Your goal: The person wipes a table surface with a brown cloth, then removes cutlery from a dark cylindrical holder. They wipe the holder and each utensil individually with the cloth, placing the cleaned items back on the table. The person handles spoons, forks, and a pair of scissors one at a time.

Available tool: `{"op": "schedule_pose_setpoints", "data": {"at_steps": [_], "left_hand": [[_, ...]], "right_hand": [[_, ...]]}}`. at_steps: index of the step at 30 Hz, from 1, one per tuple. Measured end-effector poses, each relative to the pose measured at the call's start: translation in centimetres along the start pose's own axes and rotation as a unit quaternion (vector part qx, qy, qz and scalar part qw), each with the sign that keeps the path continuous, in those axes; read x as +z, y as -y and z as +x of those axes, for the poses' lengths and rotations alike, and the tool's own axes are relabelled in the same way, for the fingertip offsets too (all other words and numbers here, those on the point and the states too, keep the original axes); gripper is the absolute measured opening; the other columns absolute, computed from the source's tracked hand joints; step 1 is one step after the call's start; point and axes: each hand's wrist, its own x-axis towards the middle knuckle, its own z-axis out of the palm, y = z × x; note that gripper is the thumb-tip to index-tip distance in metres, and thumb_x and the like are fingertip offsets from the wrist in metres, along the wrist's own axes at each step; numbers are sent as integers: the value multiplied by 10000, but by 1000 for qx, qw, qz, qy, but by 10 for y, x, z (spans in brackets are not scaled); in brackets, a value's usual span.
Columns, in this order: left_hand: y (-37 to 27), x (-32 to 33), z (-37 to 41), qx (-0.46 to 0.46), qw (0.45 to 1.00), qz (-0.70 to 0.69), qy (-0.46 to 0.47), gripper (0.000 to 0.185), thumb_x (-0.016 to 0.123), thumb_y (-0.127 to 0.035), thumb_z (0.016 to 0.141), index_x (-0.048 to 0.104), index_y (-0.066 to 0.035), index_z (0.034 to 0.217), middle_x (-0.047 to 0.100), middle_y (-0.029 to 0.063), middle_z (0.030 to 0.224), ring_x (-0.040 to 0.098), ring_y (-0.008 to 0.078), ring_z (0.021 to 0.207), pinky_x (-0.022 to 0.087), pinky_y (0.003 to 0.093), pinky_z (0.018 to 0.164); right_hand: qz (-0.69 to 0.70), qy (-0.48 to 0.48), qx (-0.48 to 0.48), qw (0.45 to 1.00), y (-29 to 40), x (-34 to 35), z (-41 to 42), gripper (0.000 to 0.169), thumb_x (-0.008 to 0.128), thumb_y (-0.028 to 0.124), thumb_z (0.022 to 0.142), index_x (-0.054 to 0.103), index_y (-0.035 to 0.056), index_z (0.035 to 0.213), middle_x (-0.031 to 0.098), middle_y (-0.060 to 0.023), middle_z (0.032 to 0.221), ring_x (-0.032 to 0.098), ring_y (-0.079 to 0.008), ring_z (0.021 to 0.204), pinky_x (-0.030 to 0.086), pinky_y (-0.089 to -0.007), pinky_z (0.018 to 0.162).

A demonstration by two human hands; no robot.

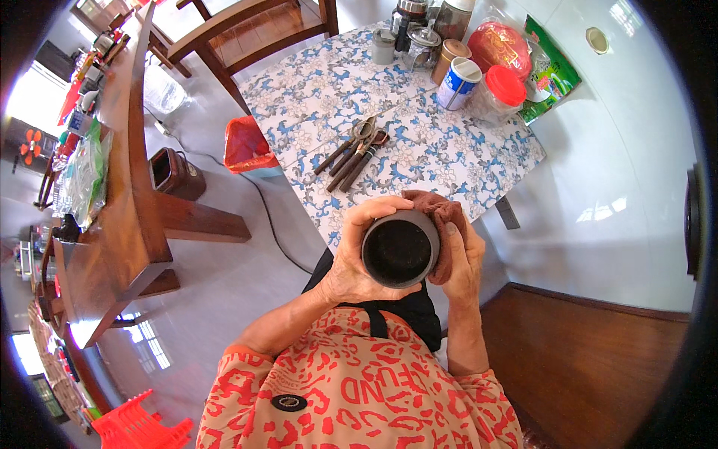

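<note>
A dark round cup or canister [400,250] is held up close to my body, its open mouth facing me. Its inside is black and looks bare. My left hand [349,258] wraps around the left side and underside. A folded brown cloth [440,212] is pressed to the right side by my right hand [466,261], whose thumb lies over it. Beyond the hands, several dark-handled utensils [354,154] with ring or spoon-like metal heads lie bunched on the flower-patterned table [294,106].
Jars, a blue-and-white can [459,83], a red-lidded jar [498,96] and a green packet [552,70] crowd the table's wall side. A red-lined bin [247,145] stands left of the table. A wooden chair [269,36] is at the far side; a long wooden table [126,224] stands left.
</note>
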Motion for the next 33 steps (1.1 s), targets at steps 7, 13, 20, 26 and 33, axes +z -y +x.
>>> {"op": "schedule_pose_setpoints", "data": {"at_steps": [7,13,20,26,33], "left_hand": [[2,-4,4,40,999,21,-12,979,934,-191,513,305,-110,1259,428,208,1260,452,298,1175,410,414,952],[11,8,7,5,1000,-5,16,1002,942,-185,500,306,-116,1271,400,184,1287,435,279,1205,394,409,982],[26,32,0,-34,989,-138,48,1012,932,-137,519,287,-117,1300,361,186,1361,404,267,1261,373,404,1028],[30,42,0,-86,976,-197,42,987,924,-121,532,310,-111,1304,367,179,1370,412,254,1268,370,396,1037],[29,41,2,-65,980,-188,-5,892,890,-112,575,376,-89,1304,415,132,1337,414,250,1274,341,381,1056]], "right_hand": [[-161,42,-194,967,-7,1,1,291,432,173,985,545,-37,1151,611,-89,1086,572,-142,955,458,-264,846],[41,12,-37,998,-37,-22,-16,306,502,147,963,508,-53,1196,600,-142,1137,599,-202,968,484,-307,831],[410,-38,123,903,-54,-59,-23,382,511,180,950,480,-17,1277,576,-163,1212,573,-239,1077,463,-359,936],[485,-89,182,851,-60,-60,-32,440,474,336,962,497,34,1281,546,-145,1262,566,-218,1104,466,-343,960],[398,-63,233,885,-77,-48,-39,451,407,339,974,475,20,1285,561,-151,1236,596,-243,1079,520,-372,898]]}}
